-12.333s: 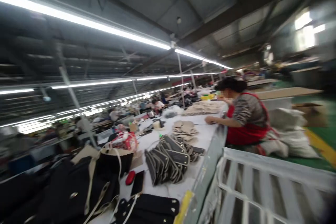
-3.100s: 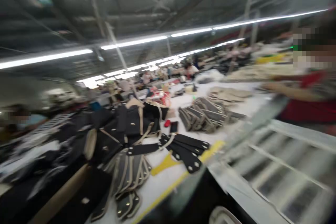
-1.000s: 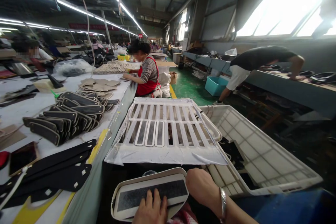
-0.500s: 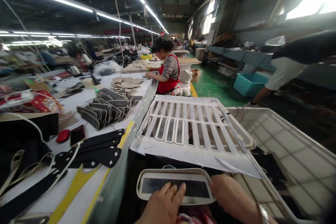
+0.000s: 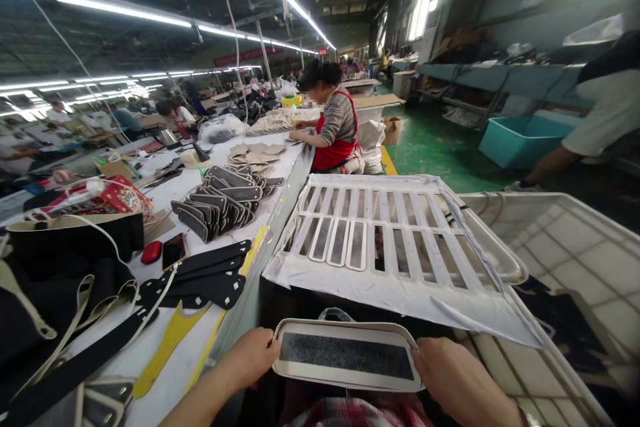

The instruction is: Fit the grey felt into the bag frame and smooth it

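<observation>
Low in front of me is an oblong, round-cornered panel (image 5: 345,355) with a raised cream rim and a dark grey rectangle in its middle. My left hand (image 5: 257,355) pinches its left end, fingers closed. At the opposite end, my right hand (image 5: 445,367) grips the rim near the corner. Just beyond lies a white slotted rack (image 5: 325,280), partly wrapped in white cloth or film. Three narrow grey strips with pale borders (image 5: 339,242) rest side by side on the rack.
On the left table are stacked grey pieces (image 5: 220,203), black straps (image 5: 210,277), a yellow forked piece (image 5: 167,347), a phone (image 5: 174,250) and a red case (image 5: 151,252). A white crate (image 5: 575,213) stands right. A person in a red apron (image 5: 333,120) sits ahead.
My left hand has moved from lying on the panel's dark middle to gripping its left end. My right hand stays on the right end. The view has swung slightly left.
</observation>
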`<act>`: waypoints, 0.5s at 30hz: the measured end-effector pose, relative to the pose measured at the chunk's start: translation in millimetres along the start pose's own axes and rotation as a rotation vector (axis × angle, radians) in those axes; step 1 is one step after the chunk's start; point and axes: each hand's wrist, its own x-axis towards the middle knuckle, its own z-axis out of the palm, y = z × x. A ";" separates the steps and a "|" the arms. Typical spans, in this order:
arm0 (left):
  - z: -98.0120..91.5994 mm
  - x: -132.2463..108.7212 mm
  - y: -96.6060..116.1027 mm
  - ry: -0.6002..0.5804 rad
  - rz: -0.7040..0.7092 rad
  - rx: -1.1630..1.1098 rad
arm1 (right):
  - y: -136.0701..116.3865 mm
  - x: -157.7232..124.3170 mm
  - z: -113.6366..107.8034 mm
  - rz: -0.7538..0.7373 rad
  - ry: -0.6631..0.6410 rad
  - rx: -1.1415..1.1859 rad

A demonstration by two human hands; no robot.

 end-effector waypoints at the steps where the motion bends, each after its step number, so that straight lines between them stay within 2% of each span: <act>1: -2.0 0.3 1.9 -0.026 -0.011 0.019 | 1.1 0.5 0.9 -0.004 0.000 0.001; 4: -10.1 -2.3 8.8 -0.045 -0.023 0.111 | 5.8 2.9 7.4 -0.031 0.015 0.002; 9: -13.7 -8.3 27.5 0.111 0.030 0.297 | 15.4 10.5 23.3 -0.035 0.034 -0.069; 12: -10.3 -5.4 30.0 0.127 0.019 0.277 | 19.3 13.8 27.5 -0.035 0.018 -0.114; 15: -7.4 0.3 20.4 0.068 0.012 0.127 | 22.6 15.2 28.2 -0.033 0.015 -0.113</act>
